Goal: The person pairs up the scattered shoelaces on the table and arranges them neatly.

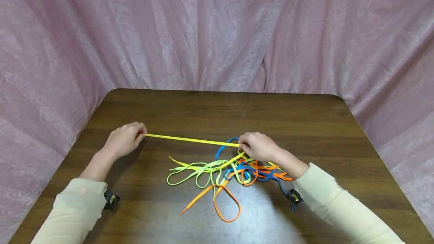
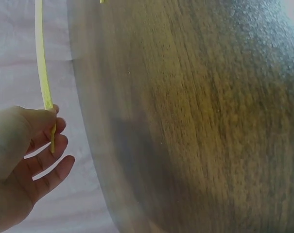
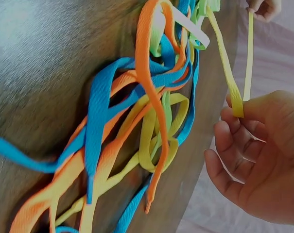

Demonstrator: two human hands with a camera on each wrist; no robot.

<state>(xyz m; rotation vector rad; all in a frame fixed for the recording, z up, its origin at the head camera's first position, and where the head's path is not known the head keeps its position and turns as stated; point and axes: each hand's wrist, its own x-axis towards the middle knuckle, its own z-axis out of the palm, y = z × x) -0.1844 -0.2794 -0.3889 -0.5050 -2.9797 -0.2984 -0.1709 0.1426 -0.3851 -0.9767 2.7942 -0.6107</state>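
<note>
A flat yellow shoelace [image 1: 190,139] runs taut between the two hands, raised above the table. Near its tipped end, the left hand [image 1: 127,138] pinches it between thumb and forefinger; in the left wrist view the tip [image 2: 53,145] hangs past the fingers. My right hand [image 1: 259,147] pinches the same lace farther along, and from there it slopes down into a tangle. That heap mixes orange laces [image 3: 147,73], blue laces [image 3: 100,107], lime-green laces [image 1: 203,168] and more yellow lace [image 3: 147,145], looped over one another beneath and left of the right hand.
The heap lies on a brown wood-grain table [image 1: 162,112]. An orange loop [image 1: 234,199] and an orange end reach toward the near edge. Pink curtains [image 1: 210,33] hang behind the table and along both sides. Each wrist wears a small black camera [image 1: 294,196].
</note>
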